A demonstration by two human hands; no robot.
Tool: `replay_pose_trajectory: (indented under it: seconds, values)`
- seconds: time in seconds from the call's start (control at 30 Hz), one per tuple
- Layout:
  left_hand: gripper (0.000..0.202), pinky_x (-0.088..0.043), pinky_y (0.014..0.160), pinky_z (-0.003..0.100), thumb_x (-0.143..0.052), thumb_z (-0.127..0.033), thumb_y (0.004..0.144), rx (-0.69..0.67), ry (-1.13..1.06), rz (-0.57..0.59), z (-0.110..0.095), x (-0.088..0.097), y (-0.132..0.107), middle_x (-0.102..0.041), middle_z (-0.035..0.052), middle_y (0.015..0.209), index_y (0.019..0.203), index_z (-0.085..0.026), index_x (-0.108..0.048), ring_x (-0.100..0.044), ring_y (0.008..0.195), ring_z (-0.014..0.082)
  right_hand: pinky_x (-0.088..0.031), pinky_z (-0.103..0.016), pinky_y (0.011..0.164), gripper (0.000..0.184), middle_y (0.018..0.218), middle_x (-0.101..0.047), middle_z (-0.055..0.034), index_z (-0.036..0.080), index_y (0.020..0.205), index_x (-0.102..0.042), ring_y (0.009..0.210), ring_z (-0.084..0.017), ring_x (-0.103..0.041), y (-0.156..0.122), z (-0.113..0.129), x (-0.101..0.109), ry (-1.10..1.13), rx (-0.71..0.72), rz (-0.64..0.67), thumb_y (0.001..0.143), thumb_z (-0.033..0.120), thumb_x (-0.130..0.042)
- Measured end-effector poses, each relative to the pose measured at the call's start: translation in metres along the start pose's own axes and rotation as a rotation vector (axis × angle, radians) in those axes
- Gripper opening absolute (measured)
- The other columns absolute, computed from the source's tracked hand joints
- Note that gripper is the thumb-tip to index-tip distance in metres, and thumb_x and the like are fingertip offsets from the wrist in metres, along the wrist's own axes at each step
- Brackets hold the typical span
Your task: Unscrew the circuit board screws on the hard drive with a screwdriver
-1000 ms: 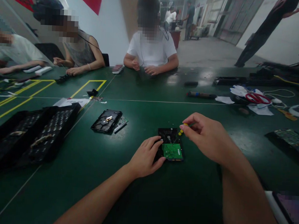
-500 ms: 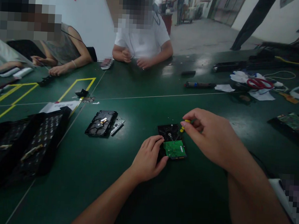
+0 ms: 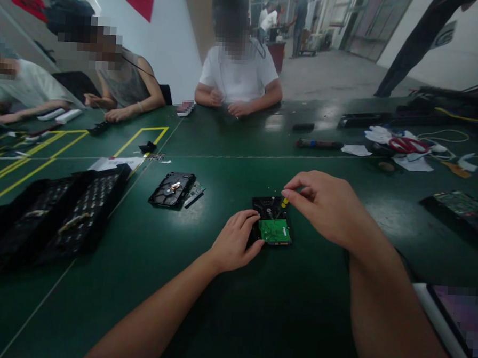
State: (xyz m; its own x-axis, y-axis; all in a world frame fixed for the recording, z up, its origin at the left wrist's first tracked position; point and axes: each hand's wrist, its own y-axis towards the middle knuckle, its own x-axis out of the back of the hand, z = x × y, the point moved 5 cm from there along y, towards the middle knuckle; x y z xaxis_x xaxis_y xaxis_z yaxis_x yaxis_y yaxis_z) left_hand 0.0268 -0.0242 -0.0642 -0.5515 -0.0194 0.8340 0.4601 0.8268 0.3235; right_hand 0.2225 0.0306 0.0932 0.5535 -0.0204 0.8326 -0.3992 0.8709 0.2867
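A black hard drive (image 3: pixel 266 206) with a green circuit board (image 3: pixel 274 230) on its near half lies on the table in front of me. My left hand (image 3: pixel 236 240) grips its left edge, fingers at the far side and thumb at the near corner. Over the drive's right side, my right hand (image 3: pixel 315 204) pinches the top of a small screwdriver (image 3: pixel 285 202) with a yellow handle. Its thin shaft slants down toward the board's upper edge; whether the tip sits on a screw is too small to tell.
Left of the drive lie another black drive (image 3: pixel 172 190) and a loose metal plate (image 3: pixel 195 194). Black trays (image 3: pixel 95 206) stand farther left. A dark pen-shaped tool (image 3: pixel 319 144), gloves (image 3: pixel 378 134) and a device with a circuit board (image 3: pixel 460 206) lie rightward. Co-workers sit across the table.
My right hand has moved slightly left with the screwdriver, which now leans over the drive. My left hand keeps its hold. The camera view has tilted up.
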Motion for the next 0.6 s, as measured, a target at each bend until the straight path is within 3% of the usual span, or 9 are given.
replay_pose_trajectory:
  seconds: [0.6]
  values:
    - [0.06,-0.044,0.118,0.057,-0.064,-0.042,0.097,0.015,-0.001,0.009,-0.0001,0.0008,0.0003,-0.053,0.0176,0.148,0.149,-0.019,-0.044,-0.051,0.141,0.0342,-0.051,-0.035,0.07,0.016,0.102,-0.078,-0.0068,0.022,0.104,-0.074,0.082,-0.022,-0.073,0.0023,-0.0017,-0.0053,0.109,-0.081,0.084,0.097,0.032,-0.064]
